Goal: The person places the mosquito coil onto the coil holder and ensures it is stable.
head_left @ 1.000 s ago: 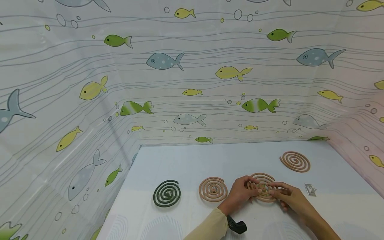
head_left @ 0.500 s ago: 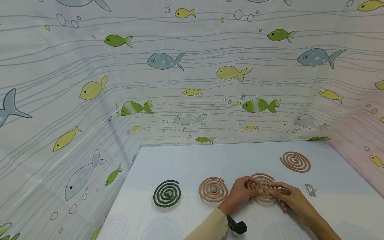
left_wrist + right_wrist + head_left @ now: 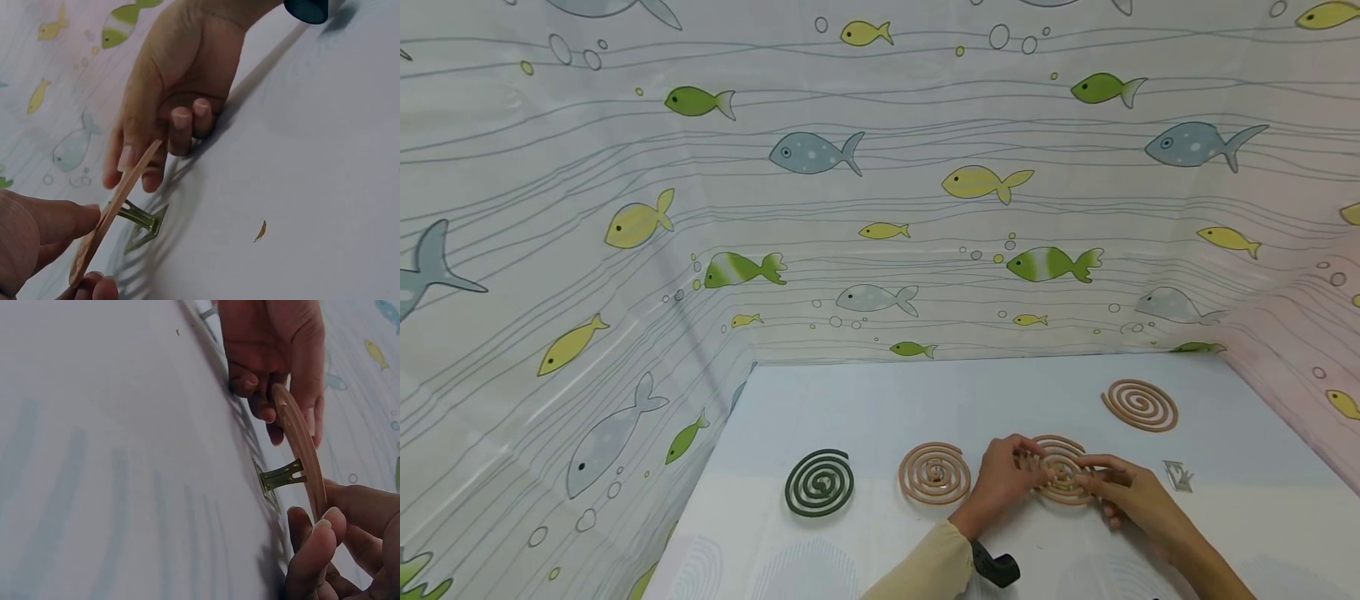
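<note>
Big pale walls [image 3: 895,192] with fish [image 3: 1051,264] and wavy lines on them are rising behind and beside the hands. A white table [image 3: 940,400] is lying under the hands, with pale curvy patterns showing on the near part. A cream sleeve [image 3: 925,567] is covering the left arm. The left hand [image 3: 1002,477] and the right hand [image 3: 1131,492] are staying apart, and both are pinching the edges of one brown coil [image 3: 302,442] between them. A dark green coil [image 3: 820,483] is sitting well to the left of the left hand, and a second brown coil [image 3: 936,473] is sitting just beside that hand. A third brown coil [image 3: 1141,405] is lying past the right hand. A green stand [image 3: 281,477] is poking down from the held coil; I can't tell if its foot is touching the table. A flat silver piece [image 3: 1178,476] is lying to the right of the right hand. A tiny brown crumb [image 3: 260,232] is resting near the hands. Since the earlier picture, hardly anything is changing: both hands are still holding the same coil, and the other coils are keeping their places.
</note>
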A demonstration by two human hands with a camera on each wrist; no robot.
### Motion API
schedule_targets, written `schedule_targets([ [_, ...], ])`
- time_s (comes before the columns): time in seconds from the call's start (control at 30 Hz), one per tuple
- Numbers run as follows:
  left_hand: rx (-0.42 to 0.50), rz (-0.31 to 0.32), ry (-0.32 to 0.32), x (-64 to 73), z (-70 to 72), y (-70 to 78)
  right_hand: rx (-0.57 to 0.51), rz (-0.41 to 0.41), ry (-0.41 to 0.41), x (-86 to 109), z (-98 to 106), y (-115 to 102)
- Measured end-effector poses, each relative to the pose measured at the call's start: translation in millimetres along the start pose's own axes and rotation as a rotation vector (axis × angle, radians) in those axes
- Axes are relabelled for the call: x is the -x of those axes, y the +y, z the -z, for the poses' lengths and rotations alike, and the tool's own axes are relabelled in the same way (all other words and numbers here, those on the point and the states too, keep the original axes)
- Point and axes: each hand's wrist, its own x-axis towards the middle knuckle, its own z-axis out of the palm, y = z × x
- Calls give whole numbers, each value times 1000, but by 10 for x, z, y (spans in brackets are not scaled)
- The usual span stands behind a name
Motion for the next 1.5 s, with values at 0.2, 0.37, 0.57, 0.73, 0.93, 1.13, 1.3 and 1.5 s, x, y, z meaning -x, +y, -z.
schedule_targets([
  [0.2,-21,-10,40,-19,14,0,8,2,9,12,17,-4],
  [0.37,-6,8,54,-33,25,-6,22,9,36,33,26,-21],
  [0.57,10,10,53,-40,45,19,35,-1,44,43,42,-25],
  [0.73,14,2,61,-44,62,40,59,1,40,38,75,-16],
  [0.93,-3,1,54,-56,84,50,71,-5,44,39,95,-10],
  [1.13,-18,19,28,-33,73,69,81,-1,49,53,90,-13],
  [1.3,-30,33,16,-5,60,84,94,0,56,72,68,-10],
  [1.5,-38,10,10,9,45,87,106,25,36,79,46,-6],
])
